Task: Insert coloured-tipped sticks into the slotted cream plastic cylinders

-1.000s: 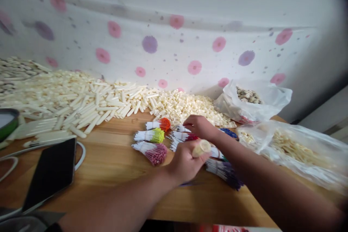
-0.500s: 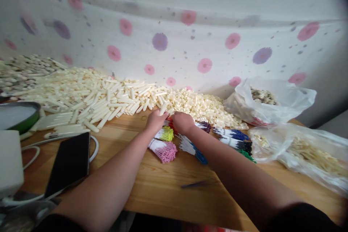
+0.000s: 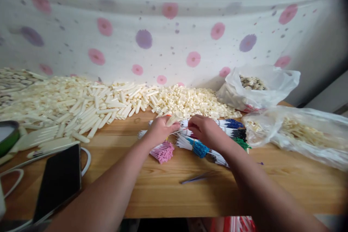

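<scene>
The wooden desk (image 3: 152,195) is carrying everything, and a flowered cloth (image 3: 119,43) is hanging behind its back edge. Along that edge, cream tubes (image 3: 92,116) are lying heaped toward the left corner, while slotted cream pieces (image 3: 187,101) are continuing the heap rightward. Toward the right edge, an open white plastic bag (image 3: 231,98) and a clear plastic bag (image 3: 310,130) are holding small parts. A dark-screened phone (image 3: 58,185) is lying near the front-left corner.

Above the middle of the desk, the left hand (image 3: 156,132) and right hand (image 3: 205,128) are working with a narrow gap between them. Around and below them, bundles of white-stemmed sticks are lying: a pink-tipped bundle (image 3: 163,151) nearer the front edge, a teal-tipped bundle (image 3: 199,148) to its right.

The left hand is closing around a single cream tube (image 3: 174,119), now tilting where half a second ago it was pointing up. The right hand, then hovering over the red and orange tips, is now standing farther toward the right edge, apparently pinching a thin red-ended stick (image 3: 179,131). That stick is spanning the gap, which suggests that it is now separate from its bundle.
</scene>
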{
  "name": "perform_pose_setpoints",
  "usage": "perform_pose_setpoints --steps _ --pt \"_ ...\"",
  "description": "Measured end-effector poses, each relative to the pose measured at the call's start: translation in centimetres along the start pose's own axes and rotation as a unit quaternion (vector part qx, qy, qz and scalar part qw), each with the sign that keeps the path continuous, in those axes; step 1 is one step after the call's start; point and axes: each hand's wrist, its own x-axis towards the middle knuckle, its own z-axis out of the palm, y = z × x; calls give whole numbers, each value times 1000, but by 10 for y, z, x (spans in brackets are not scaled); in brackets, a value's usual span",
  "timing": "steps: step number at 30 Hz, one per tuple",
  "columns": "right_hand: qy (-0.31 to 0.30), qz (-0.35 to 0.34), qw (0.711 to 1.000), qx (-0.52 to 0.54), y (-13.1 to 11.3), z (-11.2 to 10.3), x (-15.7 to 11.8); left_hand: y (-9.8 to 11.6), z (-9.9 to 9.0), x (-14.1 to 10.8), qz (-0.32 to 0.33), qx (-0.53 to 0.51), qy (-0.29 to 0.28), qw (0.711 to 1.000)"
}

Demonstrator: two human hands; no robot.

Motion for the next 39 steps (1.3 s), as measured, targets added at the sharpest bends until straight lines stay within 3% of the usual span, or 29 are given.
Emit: perform_pose_setpoints --steps 2,4,6,9,13,16,21,23,25,27,29,32,34,36,39 --pt "51 -22 995 86 2 7 -10 9 10 -9 -15 -40 -66 997" --pt "103 -5 978 184 7 17 -14 15 18 -15 -39 -60 -91 993" --pt "137 34 941 308 11 26 -16 19 21 -18 -54 -91 -97 990" --pt "143 68 883 443 14 33 -16 23 22 -20 -64 -145 -87 983" --pt "150 79 878 447 10 29 -18 22 25 -19 -63 -184 -70 978" --pt "152 66 875 455 7 25 -19 18 26 -19 -55 -214 -94 971" --pt "100 -2 821 562 5 21 -22 14 23 -22 -45 -293 -184 937" --pt "75 -38 828 554 4 17 -24 14 22 -23 -38 -304 -228 924" --pt "69 -67 859 503 3 12 -26 14 22 -22 -16 -286 -263 921" --pt "100 -88 897 421 2 6 -30 12 22 -19 36 -247 -242 938" --pt "172 -106 914 352 1 -1 -35 8 21 -13 94 -188 -159 965" --pt "332 -106 872 344 -1 -10 -47 0 16 -6 145 -76 -29 986" --pt "404 -100 841 346 -4 -14 -54 -2 12 -3 177 -15 -1 984" --pt "427 -114 835 329 -8 -17 -58 -1 10 -4 208 13 -8 978" --pt "377 -148 860 312 -14 -20 -58 3 12 -8 222 16 -32 974"
